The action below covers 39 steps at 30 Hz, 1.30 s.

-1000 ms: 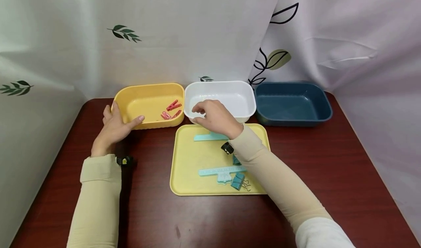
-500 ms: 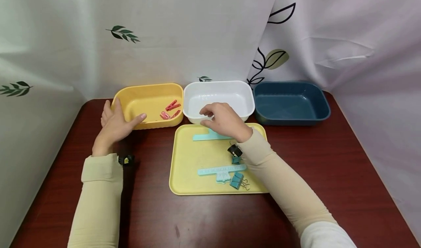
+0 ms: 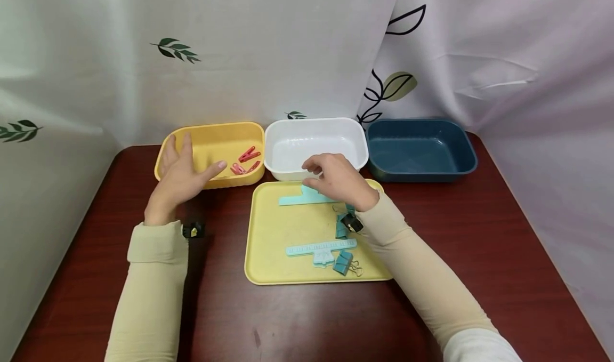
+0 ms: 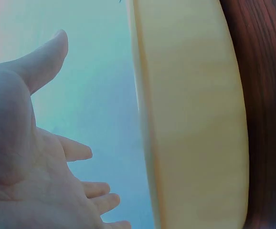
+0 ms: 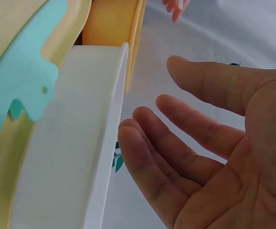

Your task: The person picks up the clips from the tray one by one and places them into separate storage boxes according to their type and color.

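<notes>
Observed on the worktop (image 3: 220,314): a yellow bin (image 3: 223,132), a white bin (image 3: 316,130) and a blue bin (image 3: 422,154) in a row, with a yellow tray (image 3: 266,234) in front. The left hand (image 3: 181,179), fingers spread wide, is at the yellow bin, holding nothing visible; contact cannot be confirmed. The right hand (image 3: 338,178), fingers loosely bent and thumb apart, hangs above the tray's far edge, its grasp vacant. Red clips (image 3: 243,158) lie inside the yellow bin. On the tray lie a far bar clip (image 3: 291,201), partly covered by the right hand, a near ruler-marked clip (image 3: 320,248) and teal binder clips (image 3: 342,263), some obscured near the wrist. Assessment: work appears partway; red clips seem placed, while the tray's bar and binder clips seem outstanding.
</notes>
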Tool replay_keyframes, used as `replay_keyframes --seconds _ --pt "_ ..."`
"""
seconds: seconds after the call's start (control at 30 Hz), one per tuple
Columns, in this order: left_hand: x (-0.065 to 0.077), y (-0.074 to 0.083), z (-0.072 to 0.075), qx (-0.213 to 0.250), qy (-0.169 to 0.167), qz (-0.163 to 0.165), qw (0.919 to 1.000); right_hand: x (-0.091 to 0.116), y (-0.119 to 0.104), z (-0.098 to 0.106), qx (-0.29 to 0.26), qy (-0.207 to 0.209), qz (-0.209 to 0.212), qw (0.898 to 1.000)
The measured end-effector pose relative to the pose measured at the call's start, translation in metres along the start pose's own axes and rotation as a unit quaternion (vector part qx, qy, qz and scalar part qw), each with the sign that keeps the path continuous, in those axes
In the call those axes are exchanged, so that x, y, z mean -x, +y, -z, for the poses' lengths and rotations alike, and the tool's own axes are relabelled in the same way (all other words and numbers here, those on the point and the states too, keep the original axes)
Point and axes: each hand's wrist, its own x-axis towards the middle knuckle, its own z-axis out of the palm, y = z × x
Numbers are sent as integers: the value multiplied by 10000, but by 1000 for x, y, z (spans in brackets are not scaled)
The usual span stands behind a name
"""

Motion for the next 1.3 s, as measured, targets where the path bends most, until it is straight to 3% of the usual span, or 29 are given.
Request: replay_keyframes --seconds 0.57,0.93,1.17,1.3 --pt "-10 43 -31 17 -225 -614 9979 13 13 0 96 -269 -287 9992" --pt "-17 56 -52 54 -574 -999 9933 16 17 -4 218 -584 -480 9969" --pt "-22 63 -61 117 -762 -1592 9842 18 20 -6 260 -771 -448 9957" --pt "-24 65 -65 28 -864 -1717 9814 18 23 -8 288 -873 -398 9950"
